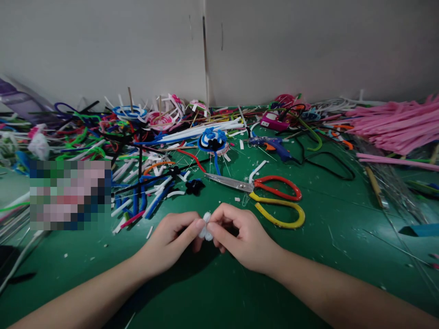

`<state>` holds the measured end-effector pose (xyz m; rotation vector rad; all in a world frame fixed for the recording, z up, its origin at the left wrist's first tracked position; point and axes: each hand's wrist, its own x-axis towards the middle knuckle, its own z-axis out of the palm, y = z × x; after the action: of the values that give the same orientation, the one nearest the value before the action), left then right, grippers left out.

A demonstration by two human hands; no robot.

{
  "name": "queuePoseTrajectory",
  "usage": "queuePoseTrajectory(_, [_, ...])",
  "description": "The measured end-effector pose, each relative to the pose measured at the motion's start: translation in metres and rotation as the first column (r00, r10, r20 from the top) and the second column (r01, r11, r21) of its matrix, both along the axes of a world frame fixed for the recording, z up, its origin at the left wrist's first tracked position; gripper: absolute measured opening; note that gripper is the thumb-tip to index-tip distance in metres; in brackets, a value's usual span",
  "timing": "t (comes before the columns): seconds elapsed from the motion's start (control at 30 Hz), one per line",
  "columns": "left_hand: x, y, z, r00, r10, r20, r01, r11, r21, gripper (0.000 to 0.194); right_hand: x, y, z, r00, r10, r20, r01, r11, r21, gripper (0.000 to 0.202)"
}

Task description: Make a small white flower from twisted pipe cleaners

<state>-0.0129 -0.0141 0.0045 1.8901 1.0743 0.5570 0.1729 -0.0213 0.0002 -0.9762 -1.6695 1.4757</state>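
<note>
Between my two hands is a small white fuzzy piece (206,227), partly covered by the fingers. My left hand (177,235) pinches its left side with thumb and fingertips. From the right, my right hand (238,233) grips the same piece, fingers curled. Just beyond my hands, scissors (236,183) with one red and one yellow handle lie with blades closed, pointing left. A black fuzzy flower shape (195,186) rests beyond my left hand. Farther back sits a blue and white coiled piece (211,139) with a blue stem.
A blue glue gun (274,145) with a black cord lies behind the scissors. Pink fuzzy stems (401,123) are heaped at the back right. Cut blue and white stems (159,196) spread at centre left. A purple bottle (24,103) lies at the back left, before a grey wall.
</note>
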Motion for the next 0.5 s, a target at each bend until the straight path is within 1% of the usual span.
queuePoseTrajectory(0.1, [0.0002,0.0001,-0.0009,1.000,-0.012,0.005,0.012,1.000,0.007,0.044,-0.0014,0.0003,0.0010,0.999,-0.031,0.014,0.032,0.999,-0.033,0.010])
queuePoseTrajectory(0.23, [0.0000,0.0002,-0.0008,1.000,-0.012,0.006,0.012,1.000,0.014,0.045,-0.0019,0.0001,0.0019,1.000,-0.003,0.027,0.004,0.999,-0.054,0.011])
queuePoseTrajectory(0.33, [-0.0001,0.0000,0.0001,1.000,-0.009,0.007,0.009,1.000,0.004,0.044,-0.0013,-0.0006,0.0026,0.999,0.001,0.049,0.000,1.000,-0.027,0.012])
queuePoseTrajectory(0.5, [-0.0001,0.0004,0.0003,1.000,-0.011,0.020,0.011,1.000,-0.015,0.043,0.0003,-0.0018,0.0033,0.998,0.013,0.063,-0.016,0.998,0.056,0.013])
